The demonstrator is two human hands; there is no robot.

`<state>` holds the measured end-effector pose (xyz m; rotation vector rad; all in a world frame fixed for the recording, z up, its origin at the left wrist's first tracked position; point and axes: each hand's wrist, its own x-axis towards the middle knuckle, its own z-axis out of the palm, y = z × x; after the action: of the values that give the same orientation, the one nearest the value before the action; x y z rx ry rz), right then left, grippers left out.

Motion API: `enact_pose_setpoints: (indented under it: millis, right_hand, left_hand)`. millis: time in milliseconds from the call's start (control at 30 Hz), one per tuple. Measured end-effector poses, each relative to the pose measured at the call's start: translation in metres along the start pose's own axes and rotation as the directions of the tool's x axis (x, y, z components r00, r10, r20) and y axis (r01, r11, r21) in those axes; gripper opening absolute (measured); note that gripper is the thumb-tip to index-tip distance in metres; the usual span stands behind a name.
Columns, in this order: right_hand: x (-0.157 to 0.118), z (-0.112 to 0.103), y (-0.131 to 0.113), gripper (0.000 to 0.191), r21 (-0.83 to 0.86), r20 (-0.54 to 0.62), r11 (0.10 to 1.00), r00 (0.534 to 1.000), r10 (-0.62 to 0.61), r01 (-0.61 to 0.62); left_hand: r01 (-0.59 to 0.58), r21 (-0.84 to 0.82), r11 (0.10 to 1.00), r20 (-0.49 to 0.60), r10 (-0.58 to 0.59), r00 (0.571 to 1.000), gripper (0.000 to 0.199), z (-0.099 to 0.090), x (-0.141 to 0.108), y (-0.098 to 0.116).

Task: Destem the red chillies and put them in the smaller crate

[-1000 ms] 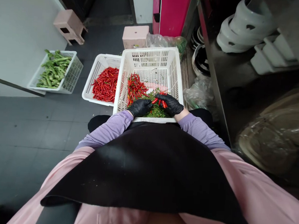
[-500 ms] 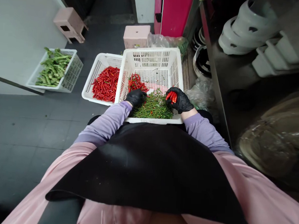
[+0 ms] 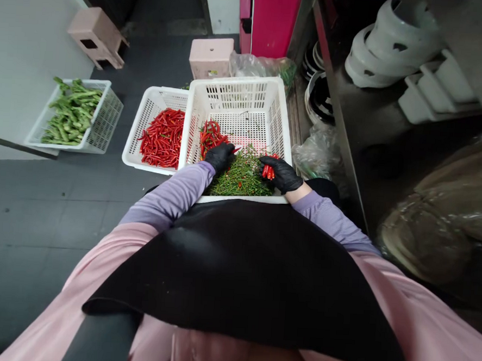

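Note:
Both of my hands wear black gloves and work over a large white plastic basket (image 3: 286, 118). My left hand (image 3: 219, 157) is closed on a red chili pepper (image 3: 236, 150), whose end pokes out toward the right. A small bunch of red chili peppers (image 3: 269, 170) is gripped in my right hand (image 3: 284, 176). Beneath and between the hands spreads a heap of green chili stems (image 3: 241, 180) with a few red bits in it. Beside my left hand, more red chilies (image 3: 212, 136) lie in the basket's left part.
Left of the large basket stands a lower white basket (image 3: 133, 151) of red chilies. Farther left is a basket (image 3: 111, 107) of green vegetables. Two pink stools (image 3: 211, 56) stand behind. Metal shelving (image 3: 349, 154) runs along the right, with plastic bags (image 3: 318, 152) beside it.
My right hand with its bunch of chilies has come slightly nearer my left hand. The chili in my left hand shows more at its end. The whole view has shifted a little.

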<state>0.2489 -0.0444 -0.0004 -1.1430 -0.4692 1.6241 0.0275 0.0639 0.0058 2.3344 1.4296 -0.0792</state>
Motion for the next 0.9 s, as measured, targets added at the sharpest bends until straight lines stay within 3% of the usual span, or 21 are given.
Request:
enact_pose_setpoints:
  millis: [133, 233, 333, 400, 500, 633, 733, 800, 900]
  right_hand:
    - [0.001, 0.021, 0.012, 0.041, -0.06, 0.019, 0.994, 0.996, -0.092, 0.093]
    - [0.002, 0.026, 0.015, 0.046, -0.099, 0.034, 0.978, 0.983, -0.179, 0.182]
    - [0.002, 0.022, 0.015, 0.049, -0.17, 0.0, 0.949, 0.963, -0.269, 0.265]
    - [0.001, 0.021, 0.017, 0.05, -0.231, -0.003, 0.926, 0.951, -0.309, 0.299]
    - [0.0, 0.023, 0.02, 0.051, -0.299, 0.037, 0.897, 0.944, -0.328, 0.324]
    - [0.0, 0.022, 0.017, 0.045, -0.208, -0.028, 0.948, 0.967, -0.253, 0.242]
    - [0.0, 0.018, 0.011, 0.034, -0.066, -0.124, 0.996, 0.989, -0.075, 0.068]
    - [0.0, 0.017, 0.009, 0.028, 0.015, -0.124, 1.0, 0.992, 0.024, -0.023]
    - [-0.001, 0.018, 0.01, 0.031, 0.063, -0.095, 0.996, 0.993, 0.072, -0.066]
  left_hand:
    - [-0.015, -0.328, 0.944, 0.054, 0.035, 0.998, 0.033, 0.0, -0.035, 0.034]
    - [0.039, -0.61, 0.792, 0.073, 0.007, 0.997, 0.035, 0.009, -0.058, 0.053]
    - [0.157, -0.725, 0.671, 0.177, -0.039, 0.983, 0.04, 0.014, -0.067, 0.054]
    - [0.189, -0.698, 0.691, 0.207, -0.058, 0.977, 0.038, 0.015, -0.067, 0.049]
    - [0.187, -0.573, 0.798, 0.211, -0.077, 0.974, 0.033, 0.012, -0.059, 0.038]
    - [0.136, -0.208, 0.969, 0.05, -0.129, 0.99, 0.03, 0.001, -0.031, 0.013]
    - [0.121, -0.025, 0.992, -0.036, -0.122, 0.992, 0.046, -0.008, 0.001, -0.007]
    - [0.092, 0.042, 0.995, 0.003, -0.093, 0.996, 0.05, -0.01, 0.023, -0.013]
    - [0.058, 0.183, 0.982, 0.078, -0.073, 0.994, 0.052, -0.006, 0.048, -0.007]
